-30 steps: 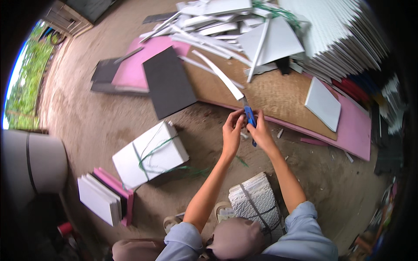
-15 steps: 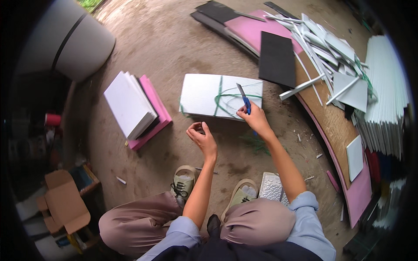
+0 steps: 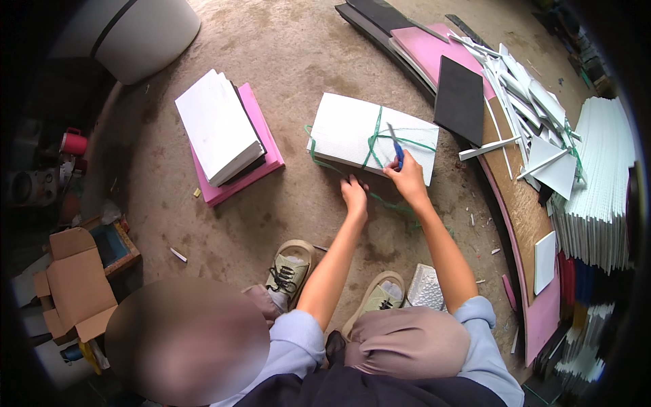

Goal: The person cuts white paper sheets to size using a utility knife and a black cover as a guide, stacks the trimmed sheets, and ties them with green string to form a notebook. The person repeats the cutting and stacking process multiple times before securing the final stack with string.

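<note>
A stack of white ribbed sheets lies on the floor ahead of me, with green plastic string crossed around it. My right hand is closed on a blue utility knife, its blade out and pointing away from me over the stack's right part. At the near side of the stack, my left hand has its fingers curled together where a strand of the string reaches them; the exact pinch is partly hidden. More loose string trails on the floor behind and right of this hand.
To the left stands a pile of white, black and pink sheets. Along the right runs a long board bearing white offcuts and a black panel. White stacked sheets rise beyond it. An open cardboard box sits lower left.
My left hand has moved right and forward to the string at the stack's near edge. The right hand still holds the knife over the stack. The view has shifted, and the stack appears turned.
</note>
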